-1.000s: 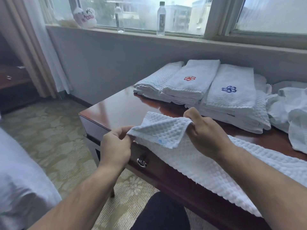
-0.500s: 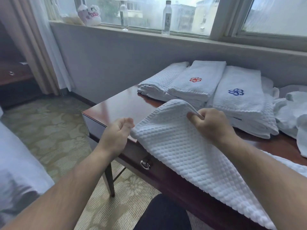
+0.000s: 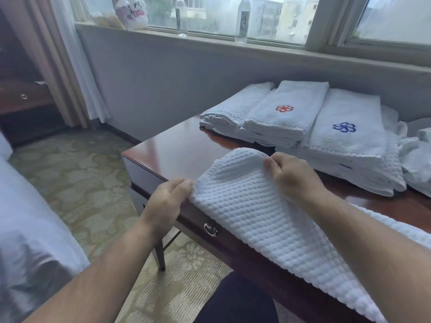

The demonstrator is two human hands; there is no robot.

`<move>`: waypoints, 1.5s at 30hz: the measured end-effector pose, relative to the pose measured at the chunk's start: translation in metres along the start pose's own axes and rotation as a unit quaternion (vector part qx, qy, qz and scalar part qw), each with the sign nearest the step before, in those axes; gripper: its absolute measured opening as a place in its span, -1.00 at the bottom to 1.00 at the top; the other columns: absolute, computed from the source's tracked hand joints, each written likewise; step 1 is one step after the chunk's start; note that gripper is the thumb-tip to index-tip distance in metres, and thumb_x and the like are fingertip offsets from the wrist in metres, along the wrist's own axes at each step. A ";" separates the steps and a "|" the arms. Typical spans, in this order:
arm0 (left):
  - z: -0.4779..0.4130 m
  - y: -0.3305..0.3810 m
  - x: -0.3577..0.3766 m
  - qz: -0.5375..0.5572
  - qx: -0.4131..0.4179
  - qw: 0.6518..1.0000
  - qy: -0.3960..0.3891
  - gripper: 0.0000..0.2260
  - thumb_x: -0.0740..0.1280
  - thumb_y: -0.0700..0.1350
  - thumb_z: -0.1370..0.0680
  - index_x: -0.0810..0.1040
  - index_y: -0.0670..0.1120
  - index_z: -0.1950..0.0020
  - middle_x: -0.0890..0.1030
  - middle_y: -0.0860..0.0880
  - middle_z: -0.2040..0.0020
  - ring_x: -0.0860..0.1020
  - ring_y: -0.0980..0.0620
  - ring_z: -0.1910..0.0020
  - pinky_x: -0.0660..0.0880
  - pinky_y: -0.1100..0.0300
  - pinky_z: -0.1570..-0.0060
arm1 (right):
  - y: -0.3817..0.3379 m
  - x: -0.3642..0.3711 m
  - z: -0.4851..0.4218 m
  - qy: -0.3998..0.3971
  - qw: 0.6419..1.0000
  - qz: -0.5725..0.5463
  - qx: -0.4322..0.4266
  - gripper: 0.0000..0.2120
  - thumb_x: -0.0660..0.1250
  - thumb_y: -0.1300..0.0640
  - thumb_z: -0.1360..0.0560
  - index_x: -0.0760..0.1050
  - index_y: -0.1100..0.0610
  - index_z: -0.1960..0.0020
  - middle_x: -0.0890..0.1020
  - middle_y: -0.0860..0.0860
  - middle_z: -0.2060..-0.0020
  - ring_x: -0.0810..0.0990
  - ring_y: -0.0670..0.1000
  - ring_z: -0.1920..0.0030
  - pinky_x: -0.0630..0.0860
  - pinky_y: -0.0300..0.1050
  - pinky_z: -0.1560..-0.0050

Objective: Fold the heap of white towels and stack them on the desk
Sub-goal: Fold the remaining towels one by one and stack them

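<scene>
A white waffle-weave towel lies across the front edge of the dark wooden desk and hangs down toward me. My left hand pinches its near left corner at the desk's edge. My right hand grips the raised far corner, its fingers curled round the cloth. Behind them, folded white towels lie side by side: a waffle one, one with a red flower emblem and one with a blue flower emblem, each on top of other folded towels.
Unfolded white cloth is heaped at the desk's right end. Two water bottles and a white bag stand on the window sill. A bed corner is at the left, over patterned carpet. A drawer ring pull is on the desk's front.
The towel's folded-over end has been turned out and drawn toward the desk's left corner, so its waffle side now faces up. Both hands have kept hold of its corners.
</scene>
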State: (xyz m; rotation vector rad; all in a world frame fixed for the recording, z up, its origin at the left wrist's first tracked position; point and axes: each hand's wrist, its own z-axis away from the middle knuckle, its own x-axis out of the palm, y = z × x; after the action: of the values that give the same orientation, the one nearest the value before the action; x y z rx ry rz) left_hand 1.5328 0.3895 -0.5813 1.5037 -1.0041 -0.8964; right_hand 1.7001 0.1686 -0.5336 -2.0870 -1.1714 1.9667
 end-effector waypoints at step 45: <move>-0.043 0.037 0.226 -0.485 0.187 0.849 -0.096 -0.64 0.22 -0.07 -0.59 0.37 0.09 -0.40 0.44 0.02 -0.29 0.34 -0.05 -0.24 0.26 0.03 -0.27 | 0.137 -0.104 0.130 0.089 0.942 0.270 0.180 -0.56 0.11 -0.41 -0.53 0.46 -0.07 0.16 0.57 -0.16 0.30 0.52 -0.06 0.18 0.30 0.04 -0.10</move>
State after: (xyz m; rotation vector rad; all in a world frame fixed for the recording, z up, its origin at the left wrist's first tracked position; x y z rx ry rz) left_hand 1.6492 0.1917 -0.5444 2.3580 -0.5083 -1.6405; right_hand 1.6620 -0.0436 -0.5413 -2.4713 -0.1825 1.9167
